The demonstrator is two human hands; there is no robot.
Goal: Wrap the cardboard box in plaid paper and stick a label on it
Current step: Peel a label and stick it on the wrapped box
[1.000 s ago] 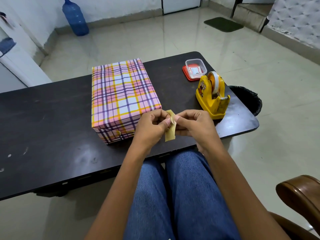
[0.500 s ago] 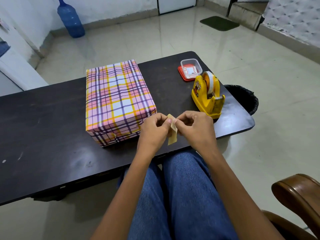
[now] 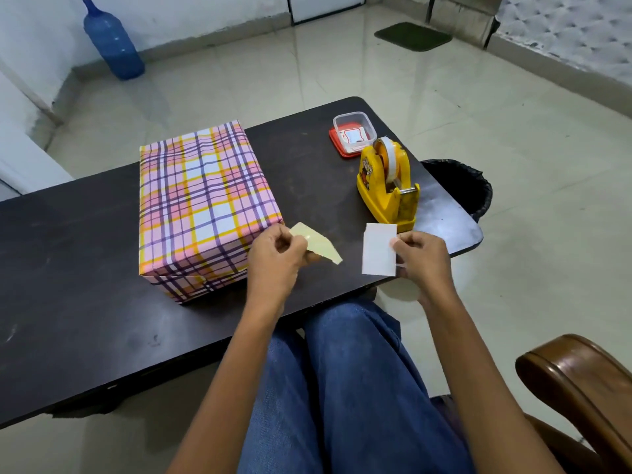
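Note:
The box [image 3: 201, 203], wrapped in pink, purple and yellow plaid paper, stands on the dark table [image 3: 68, 268]. Just right of its near corner, my left hand [image 3: 277, 258] pinches a pale yellow backing paper [image 3: 318, 242]. Farther right, my right hand [image 3: 422, 256] pinches the edge of a white rectangular label [image 3: 379, 249], held upright above the table's front edge. The two pieces are apart, with a gap between them.
A yellow tape dispenser [image 3: 388, 186] stands behind the label. A small clear tub on a red lid [image 3: 352, 131] sits at the table's far right. A black bin [image 3: 461, 186] stands off the right end. A brown chair arm [image 3: 574, 381] is at lower right.
Both hands were together on one folded yellowish piece. They have pulled apart: the white label now sits in my right hand, the yellow backing in my left.

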